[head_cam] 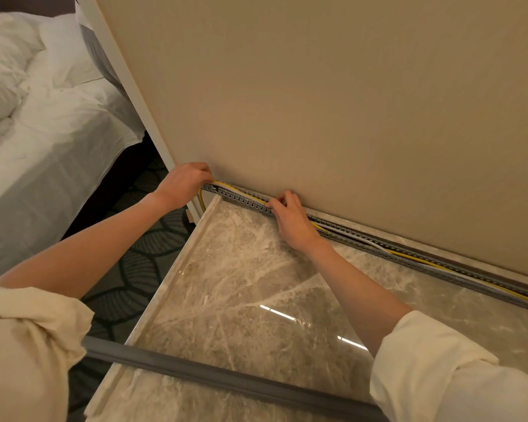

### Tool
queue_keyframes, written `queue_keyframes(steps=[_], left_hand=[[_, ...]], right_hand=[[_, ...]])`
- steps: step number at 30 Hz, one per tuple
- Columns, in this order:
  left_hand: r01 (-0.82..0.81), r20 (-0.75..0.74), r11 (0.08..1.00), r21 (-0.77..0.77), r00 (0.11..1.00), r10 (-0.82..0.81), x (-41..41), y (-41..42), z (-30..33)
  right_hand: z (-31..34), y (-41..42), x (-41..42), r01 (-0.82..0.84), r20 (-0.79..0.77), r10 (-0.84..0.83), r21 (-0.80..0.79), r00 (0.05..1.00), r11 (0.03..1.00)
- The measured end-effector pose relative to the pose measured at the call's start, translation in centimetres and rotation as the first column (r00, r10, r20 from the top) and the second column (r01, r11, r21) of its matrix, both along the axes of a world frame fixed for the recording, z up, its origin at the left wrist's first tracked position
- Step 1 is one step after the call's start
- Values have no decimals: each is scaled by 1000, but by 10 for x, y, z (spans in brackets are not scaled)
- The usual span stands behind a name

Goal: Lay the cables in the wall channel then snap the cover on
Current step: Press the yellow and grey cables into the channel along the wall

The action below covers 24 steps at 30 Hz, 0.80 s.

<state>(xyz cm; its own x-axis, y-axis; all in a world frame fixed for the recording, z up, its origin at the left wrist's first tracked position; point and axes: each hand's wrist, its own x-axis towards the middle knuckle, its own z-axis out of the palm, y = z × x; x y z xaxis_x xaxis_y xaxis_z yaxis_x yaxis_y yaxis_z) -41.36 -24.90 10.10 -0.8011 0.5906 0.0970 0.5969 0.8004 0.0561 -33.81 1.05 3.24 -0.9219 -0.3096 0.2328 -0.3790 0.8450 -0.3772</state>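
Glossy marble counter (241,269), matt grey plastic channel (409,254) & cover (226,376), matt beige wall (317,102)

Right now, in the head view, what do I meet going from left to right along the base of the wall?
Bed → left hand → open slotted channel → right hand → yellow cable lying in the channel.

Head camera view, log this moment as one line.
stage: laying cables | left hand: channel end | right hand: pressing yellow cable into channel | cover: off
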Motion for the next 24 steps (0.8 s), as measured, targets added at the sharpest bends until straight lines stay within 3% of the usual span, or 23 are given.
queue_keyframes(steps=[10,16,24], left_hand=[[-17,41,997,-80,999,20,-8,4,1],[-162,69,987,-6,984,162,-8,12,7],[-209,59,978,-2,976,209,-2,20,3]], right_hand=[[1,1,-1,-8,7,8,-7,1000,1000],[1,0,-2,-8,19,9,-23,1000,1000],[1,1,-2,-5,52,7,-41,999,999]])
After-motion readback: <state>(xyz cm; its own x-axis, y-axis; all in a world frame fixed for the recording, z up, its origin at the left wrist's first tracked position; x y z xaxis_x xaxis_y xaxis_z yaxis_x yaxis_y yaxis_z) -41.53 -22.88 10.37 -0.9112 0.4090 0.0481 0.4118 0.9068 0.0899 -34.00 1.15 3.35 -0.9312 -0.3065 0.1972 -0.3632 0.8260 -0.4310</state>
